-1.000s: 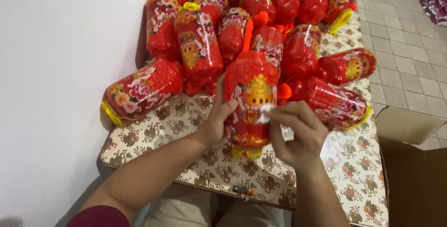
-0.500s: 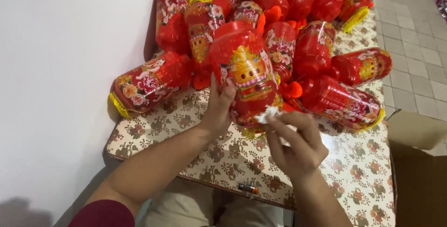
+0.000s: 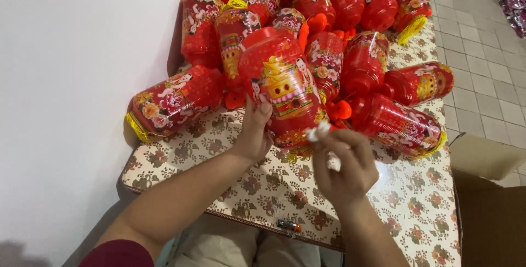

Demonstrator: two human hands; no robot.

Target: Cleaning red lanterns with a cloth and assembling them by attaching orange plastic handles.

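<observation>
White wall [image 3: 66, 80] fills the left side. Next to it, a table [image 3: 257, 190] with a floral cloth, cream with brown-red flowers. One red lantern [image 3: 172, 102] lies on its side at the table's left edge: flower print, yellow fringe at the end.

Left hand [image 3: 253, 135] is clamped on the held lantern [image 3: 282, 89], thumb and fingers on its lower left side. The lantern is tilted, base toward the person, raised just above the cloth in front of the pile. It is a red plastic cylinder with a gold building and figure print on the front and yellow fringe at the base.

Right hand [image 3: 345, 165] sits just right of the base, fingers pinched together on a small white piece [image 3: 318, 131]; can't tell what it is.

Behind: a pile of lanterns [image 3: 350, 20], same red with yellow tassels and some orange plastic parts between them. A small battery [image 3: 289, 226] lies at the table's near edge.

Far right: a brown cardboard box [image 3: 490, 212], flap open, on a grey tiled floor [image 3: 493, 75].
</observation>
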